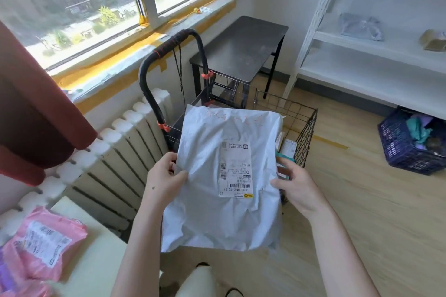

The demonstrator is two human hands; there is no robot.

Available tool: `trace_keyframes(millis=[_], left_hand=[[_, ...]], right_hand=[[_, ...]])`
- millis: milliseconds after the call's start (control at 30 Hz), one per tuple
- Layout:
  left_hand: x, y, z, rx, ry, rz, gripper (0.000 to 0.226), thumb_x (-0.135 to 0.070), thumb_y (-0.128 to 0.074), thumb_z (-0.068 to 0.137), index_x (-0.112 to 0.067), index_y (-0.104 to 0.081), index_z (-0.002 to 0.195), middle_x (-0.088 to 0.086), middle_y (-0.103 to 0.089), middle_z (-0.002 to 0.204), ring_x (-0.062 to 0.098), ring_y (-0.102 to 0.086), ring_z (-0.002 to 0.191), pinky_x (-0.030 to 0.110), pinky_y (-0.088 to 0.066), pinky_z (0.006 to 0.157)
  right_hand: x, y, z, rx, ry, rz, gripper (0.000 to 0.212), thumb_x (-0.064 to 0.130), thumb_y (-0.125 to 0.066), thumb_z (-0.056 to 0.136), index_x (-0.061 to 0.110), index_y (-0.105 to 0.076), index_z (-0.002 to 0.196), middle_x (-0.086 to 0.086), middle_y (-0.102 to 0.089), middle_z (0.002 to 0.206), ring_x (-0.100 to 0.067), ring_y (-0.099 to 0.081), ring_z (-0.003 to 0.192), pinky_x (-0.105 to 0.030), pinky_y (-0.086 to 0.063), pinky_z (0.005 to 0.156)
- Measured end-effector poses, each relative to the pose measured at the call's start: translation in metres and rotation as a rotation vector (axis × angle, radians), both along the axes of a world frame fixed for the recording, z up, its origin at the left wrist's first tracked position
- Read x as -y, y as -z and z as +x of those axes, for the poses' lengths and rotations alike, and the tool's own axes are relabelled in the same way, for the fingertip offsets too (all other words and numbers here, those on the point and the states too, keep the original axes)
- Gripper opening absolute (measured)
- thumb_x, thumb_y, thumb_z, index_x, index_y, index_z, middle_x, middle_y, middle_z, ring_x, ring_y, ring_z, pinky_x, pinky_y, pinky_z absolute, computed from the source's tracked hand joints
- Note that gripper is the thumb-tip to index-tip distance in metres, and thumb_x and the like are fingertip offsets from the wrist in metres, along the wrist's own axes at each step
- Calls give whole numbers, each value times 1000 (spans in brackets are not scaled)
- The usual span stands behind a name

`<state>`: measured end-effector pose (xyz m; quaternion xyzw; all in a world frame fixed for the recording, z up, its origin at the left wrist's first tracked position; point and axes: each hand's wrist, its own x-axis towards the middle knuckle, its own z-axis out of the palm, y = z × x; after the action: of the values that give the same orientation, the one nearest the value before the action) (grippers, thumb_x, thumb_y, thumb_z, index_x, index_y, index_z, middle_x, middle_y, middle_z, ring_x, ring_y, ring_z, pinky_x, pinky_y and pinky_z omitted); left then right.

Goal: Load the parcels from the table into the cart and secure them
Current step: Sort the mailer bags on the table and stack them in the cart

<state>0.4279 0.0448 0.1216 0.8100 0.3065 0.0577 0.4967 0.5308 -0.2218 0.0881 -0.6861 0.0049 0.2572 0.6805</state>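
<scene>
Both hands, left hand [164, 178] and right hand [293, 187], have their fingers pinching the side edges of a grey parcel [224, 181] held flat right above the wire cart [289, 123], pink parcels [43, 243] on the worktop [96, 260].

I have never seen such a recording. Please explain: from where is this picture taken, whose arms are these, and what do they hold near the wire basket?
No machine here: a person wears a camera on the head, so you look down at their own arms. The left hand and the right hand pinch the side edges of a grey parcel, label facing up, over the black wire cart. A small box lies inside the cart. At lower left, pink parcels lie on the pale table.
</scene>
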Motion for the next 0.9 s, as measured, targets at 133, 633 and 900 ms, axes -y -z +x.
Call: trace_keyframes(millis=[133, 633, 900], left_hand=[[-14, 8, 42, -24, -19, -81, 22, -9, -59, 80, -26, -62, 92, 9, -64, 81, 28, -62, 73, 32, -49, 59], [-123, 51, 255, -159, 74, -238, 32, 0, -62, 75, -21, -60, 100, -4, -61, 69, 18, -60, 62, 26, -43, 54], [-143, 97, 324, -198, 27, -120, 37, -2, -51, 81, -21, -54, 113, 2, -64, 103, 20, -61, 87, 26, -42, 55]], right_hand=[[-14, 4, 43, -24, -8, 48, 55, -14, -64, 77, 18, -61, 121, -12, -65, 113, -19, -67, 94, -35, -54, 76], [-119, 31, 204, -210, 181, 10, 55, -25, -50, 83, 21, -54, 113, -11, -61, 109, -25, -65, 92, -43, -56, 80], [-156, 69, 275, -343, 225, -22, 46, -22, -52, 85, 16, -53, 110, -14, -64, 96, -23, -65, 81, -33, -56, 63]])
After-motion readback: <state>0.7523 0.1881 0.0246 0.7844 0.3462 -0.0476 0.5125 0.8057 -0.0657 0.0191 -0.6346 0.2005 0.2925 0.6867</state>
